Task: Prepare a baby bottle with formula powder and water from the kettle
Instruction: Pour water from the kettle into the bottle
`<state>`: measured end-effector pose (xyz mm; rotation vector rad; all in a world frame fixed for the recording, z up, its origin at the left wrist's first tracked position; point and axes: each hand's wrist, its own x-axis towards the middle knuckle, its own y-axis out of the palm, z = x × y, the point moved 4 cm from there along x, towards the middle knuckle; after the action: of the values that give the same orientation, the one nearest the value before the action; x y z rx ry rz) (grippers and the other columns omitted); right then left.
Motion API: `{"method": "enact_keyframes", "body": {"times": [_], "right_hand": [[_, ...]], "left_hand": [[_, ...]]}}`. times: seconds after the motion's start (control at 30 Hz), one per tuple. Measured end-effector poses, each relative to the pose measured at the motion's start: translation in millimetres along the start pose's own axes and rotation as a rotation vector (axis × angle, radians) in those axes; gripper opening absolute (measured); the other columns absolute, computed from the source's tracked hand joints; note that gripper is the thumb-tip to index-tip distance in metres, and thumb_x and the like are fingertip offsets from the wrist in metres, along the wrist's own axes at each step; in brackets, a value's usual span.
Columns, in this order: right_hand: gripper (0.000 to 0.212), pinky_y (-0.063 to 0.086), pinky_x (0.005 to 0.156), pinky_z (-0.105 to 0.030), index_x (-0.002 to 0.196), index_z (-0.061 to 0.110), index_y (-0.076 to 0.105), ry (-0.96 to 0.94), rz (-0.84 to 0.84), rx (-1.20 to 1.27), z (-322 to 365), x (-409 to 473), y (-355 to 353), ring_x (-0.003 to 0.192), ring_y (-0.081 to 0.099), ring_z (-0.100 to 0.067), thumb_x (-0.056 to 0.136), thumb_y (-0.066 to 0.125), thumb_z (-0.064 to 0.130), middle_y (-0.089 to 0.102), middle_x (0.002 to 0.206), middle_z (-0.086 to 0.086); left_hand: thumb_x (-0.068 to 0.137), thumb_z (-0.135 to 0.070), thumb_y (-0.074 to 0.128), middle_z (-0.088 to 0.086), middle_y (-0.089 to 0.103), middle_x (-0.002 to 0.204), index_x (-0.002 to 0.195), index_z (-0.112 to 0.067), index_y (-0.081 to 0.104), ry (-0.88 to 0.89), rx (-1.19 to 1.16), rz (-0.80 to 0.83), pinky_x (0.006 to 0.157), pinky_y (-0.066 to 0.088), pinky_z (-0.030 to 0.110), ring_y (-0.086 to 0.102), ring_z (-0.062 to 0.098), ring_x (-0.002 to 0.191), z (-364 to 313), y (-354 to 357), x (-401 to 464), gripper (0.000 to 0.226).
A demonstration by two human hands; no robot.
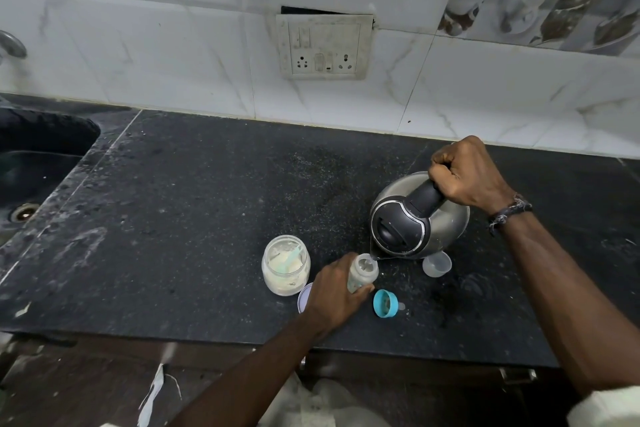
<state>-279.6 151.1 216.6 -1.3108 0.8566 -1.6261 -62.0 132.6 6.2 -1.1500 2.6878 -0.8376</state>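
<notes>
At lower centre of the frame, the clear plastic baby bottle (363, 272) stands open, its contents unclear. Beside it, left, the open glass jar (286, 264) holds pale formula powder and a scoop. Bare black stone countertop (194, 204) extends left. The left hand (332, 291) wraps its fingers round the bottle; the right hand (465, 173) grips the tilted steel kettle (414, 218) by its handle, spout at the bottle mouth.

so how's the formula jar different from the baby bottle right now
The formula jar stands alone on the counter, untouched; the baby bottle is in the grip of the left hand.
The jar is wider and squatter; the bottle is narrow.
The jar holds powder and a scoop; the bottle sits under the spout of the kettle, tipped by the right hand.
Both are clear, open-topped containers with caps off.
</notes>
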Motion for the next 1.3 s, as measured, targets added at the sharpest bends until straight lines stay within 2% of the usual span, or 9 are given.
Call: {"method": "enact_keyframes", "body": {"times": [0.37,0.83,1.1,1.3], "right_hand": [[0.03,0.019,0.044,-0.03,0.042,0.019,0.025,-0.018,0.003,-0.022,2.2,0.7,-0.7,0.044,0.014,-0.018,0.067,0.041,0.026,0.019,0.041,0.001],[0.032,0.018,0.044,-0.03,0.042,0.012,0.029,-0.003,0.006,-0.047,-1.7,0.9,1.4,0.045,0.014,-0.02,0.067,0.041,0.027,0.021,0.042,-0.001],[0.031,0.017,0.045,-0.028,0.043,0.022,0.023,-0.011,0.011,-0.036,2.9,1.1,-0.6,0.044,0.014,-0.019,0.067,0.041,0.026,0.018,0.041,0.002],[0.03,0.017,0.045,-0.028,0.043,0.022,0.024,-0.018,0.016,-0.026,3.0,1.8,-1.6,0.043,0.014,-0.018,0.067,0.041,0.026,0.019,0.041,0.002]], "left_hand": [[0.081,-0.036,0.078,-0.009,0.072,0.112,0.12,-0.026,0.062,-0.005,-0.002,-0.009,0.087,0.054,0.028,0.067,0.007,0.1,1.5,1.4,-0.1,0.043],[0.081,-0.036,0.078,-0.01,0.071,0.112,0.119,-0.027,0.062,-0.011,-0.005,-0.013,0.087,0.053,0.025,0.066,0.005,0.099,3.6,1.3,0.2,0.042],[0.081,-0.037,0.078,-0.01,0.071,0.112,0.12,-0.027,0.062,-0.012,-0.004,-0.014,0.088,0.053,0.027,0.066,0.005,0.1,3.4,1.8,0.2,0.043],[0.08,-0.038,0.078,-0.01,0.071,0.113,0.121,-0.028,0.061,-0.021,0.002,-0.007,0.088,0.054,0.029,0.066,0.006,0.101,4.5,3.1,0.0,0.045]]}}
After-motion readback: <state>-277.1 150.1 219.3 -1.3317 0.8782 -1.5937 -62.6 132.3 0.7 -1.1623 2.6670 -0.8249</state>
